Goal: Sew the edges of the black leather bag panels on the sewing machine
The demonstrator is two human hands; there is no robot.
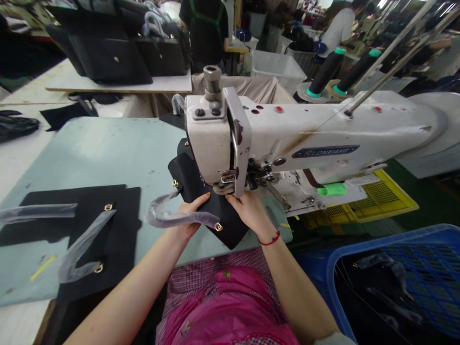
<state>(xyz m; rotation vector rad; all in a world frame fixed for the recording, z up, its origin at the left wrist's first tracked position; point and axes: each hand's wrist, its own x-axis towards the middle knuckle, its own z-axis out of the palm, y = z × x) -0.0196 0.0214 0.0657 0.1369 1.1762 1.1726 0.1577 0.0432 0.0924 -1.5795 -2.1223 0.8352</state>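
Note:
A black bag panel (230,223) lies under the head of a white sewing machine (212,143), its far end curling up. Gold rings join a plastic-wrapped handle (172,218) to the panel, and the handle loops out to the left. My left hand (192,213) grips the panel's left part, thumb on top and fingers mostly hidden beneath the panel and handle. Close to the needle area, my right hand (247,211) has its thumb on the panel and the other fingers partly behind the machine head. The needle itself is hidden.
More black panels with wrapped handles (124,211) lie left on the pale green tabletop (108,143). A blue basket (338,268) holding similar pieces stands at right, with a yellow crate (395,201) behind. Black bags (108,52) stand on a board; other people work farther back.

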